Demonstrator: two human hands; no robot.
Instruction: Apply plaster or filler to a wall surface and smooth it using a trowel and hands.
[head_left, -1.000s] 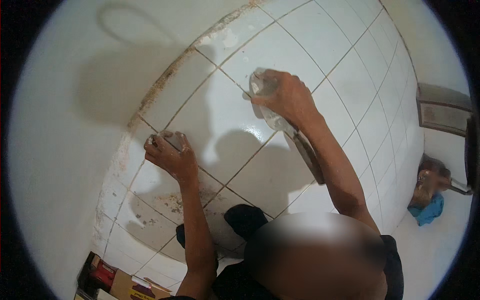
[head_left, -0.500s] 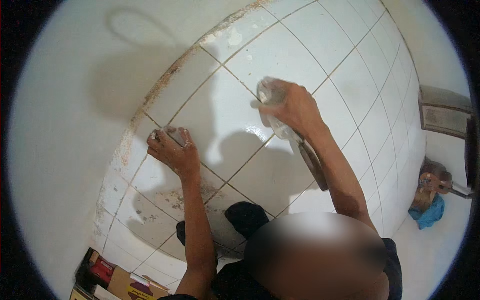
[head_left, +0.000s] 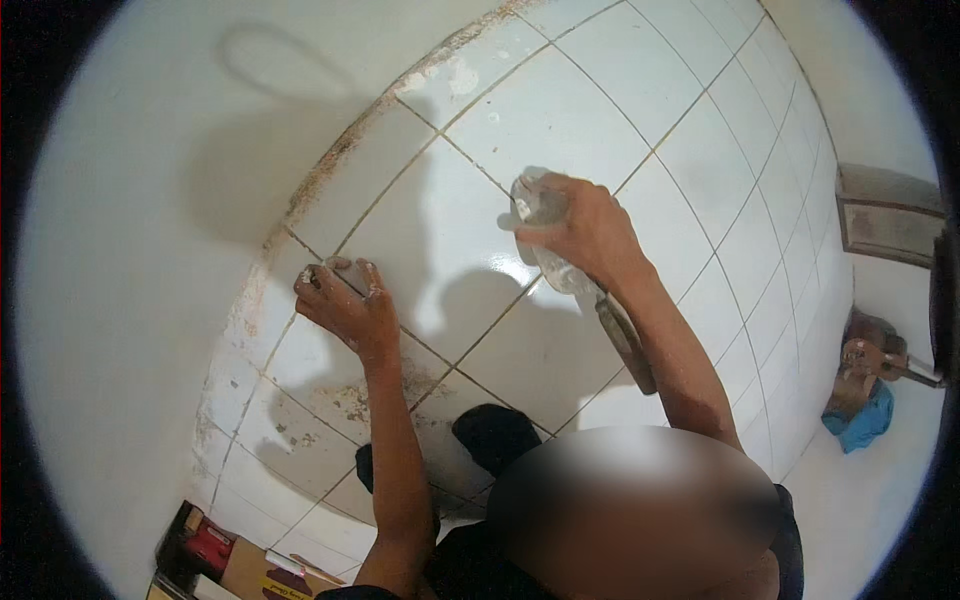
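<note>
Left of the clear plastic packet (head_left: 567, 276), the left hand (head_left: 348, 312) bends its fingers over the white floor tiles (head_left: 600, 110); whether they pinch anything, I cannot tell. The packet sits over the tiles, its upper part closed in the right hand (head_left: 597, 232). A brown handle (head_left: 627, 345) extends beyond its near end; a blue plastic bag (head_left: 863, 420) lies well to its right.

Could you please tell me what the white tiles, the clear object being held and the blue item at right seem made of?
White tiles: probably glazed ceramic, glossy; they show a bright highlight.
Clear object: likely plastic, shiny; it is see-through with pale glints.
Blue item: perhaps plastic film, though cloth is possible; crumpled, finish unclear.
</note>
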